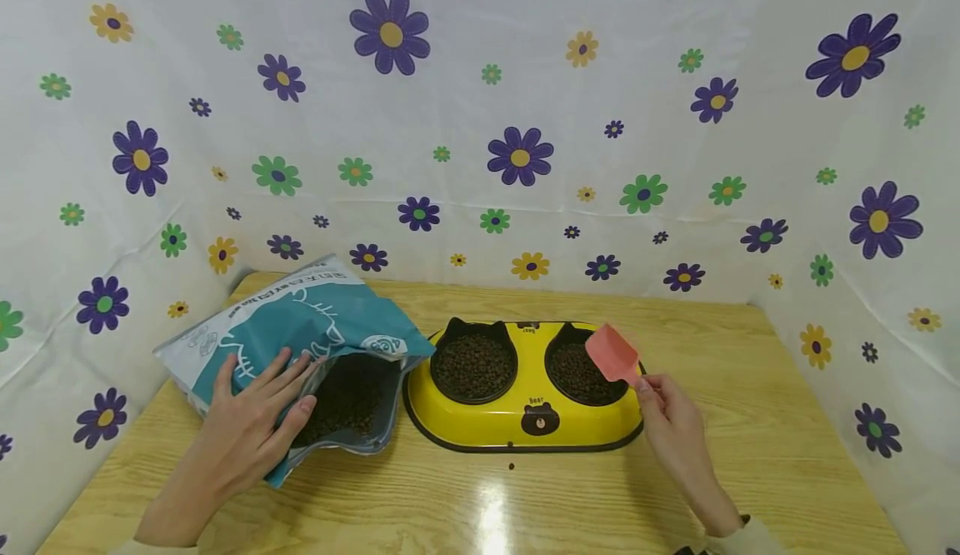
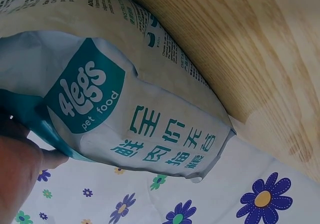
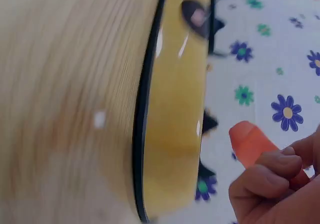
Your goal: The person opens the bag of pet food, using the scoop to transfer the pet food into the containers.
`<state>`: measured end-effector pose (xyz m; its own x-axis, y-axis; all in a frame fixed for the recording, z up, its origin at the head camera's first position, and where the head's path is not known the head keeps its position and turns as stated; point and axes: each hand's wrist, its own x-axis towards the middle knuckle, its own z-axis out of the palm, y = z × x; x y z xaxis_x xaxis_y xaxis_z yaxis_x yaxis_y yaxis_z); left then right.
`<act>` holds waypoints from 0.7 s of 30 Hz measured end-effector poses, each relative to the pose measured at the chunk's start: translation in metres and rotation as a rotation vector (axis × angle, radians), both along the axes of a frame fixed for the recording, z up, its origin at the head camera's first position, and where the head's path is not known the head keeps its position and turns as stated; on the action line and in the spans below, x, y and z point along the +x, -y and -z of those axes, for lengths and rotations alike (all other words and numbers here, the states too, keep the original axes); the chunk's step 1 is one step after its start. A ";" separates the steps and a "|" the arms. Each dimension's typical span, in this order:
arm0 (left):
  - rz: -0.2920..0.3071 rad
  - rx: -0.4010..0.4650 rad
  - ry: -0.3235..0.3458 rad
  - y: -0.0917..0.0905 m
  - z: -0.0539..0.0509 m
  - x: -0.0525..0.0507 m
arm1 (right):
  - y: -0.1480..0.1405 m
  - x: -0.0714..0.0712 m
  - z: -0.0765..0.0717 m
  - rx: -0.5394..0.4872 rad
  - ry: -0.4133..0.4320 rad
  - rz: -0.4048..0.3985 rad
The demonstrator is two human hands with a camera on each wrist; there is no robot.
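Note:
A teal and white pet food bag (image 1: 273, 322) lies on its side at the left, its mouth open toward me with brown kibble (image 1: 348, 401) inside. My left hand (image 1: 251, 422) rests on the bag beside the mouth, fingers spread and fairly straight. In the left wrist view the bag's printed end (image 2: 150, 129) fills much of the picture. My right hand (image 1: 671, 422) pinches the handle of a pink scoop (image 1: 611, 353), which is above the right bowl (image 1: 581, 372). Seen from the right wrist, curled fingers (image 3: 265, 179) hold that scoop. Whether the scoop holds kibble is unclear.
The yellow double feeder (image 1: 480, 426) stands mid-table, its left bowl (image 1: 474, 367) also holding kibble. One loose kibble piece (image 1: 512, 466) lies on the wooden table (image 1: 570, 505) before it. A flowered cloth (image 1: 465, 105) encloses the back and sides.

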<state>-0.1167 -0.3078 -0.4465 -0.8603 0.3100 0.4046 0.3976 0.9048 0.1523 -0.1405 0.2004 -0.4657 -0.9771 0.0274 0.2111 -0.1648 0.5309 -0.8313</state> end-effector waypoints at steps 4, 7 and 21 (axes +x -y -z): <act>0.001 0.003 -0.004 0.000 0.000 0.000 | 0.018 0.008 -0.006 -0.394 0.386 -0.059; 0.003 0.006 -0.009 0.000 0.000 0.000 | 0.033 0.013 -0.006 -0.469 0.459 -0.154; -0.006 0.002 0.004 0.000 -0.002 0.000 | 0.095 0.023 0.002 -0.414 0.498 -0.527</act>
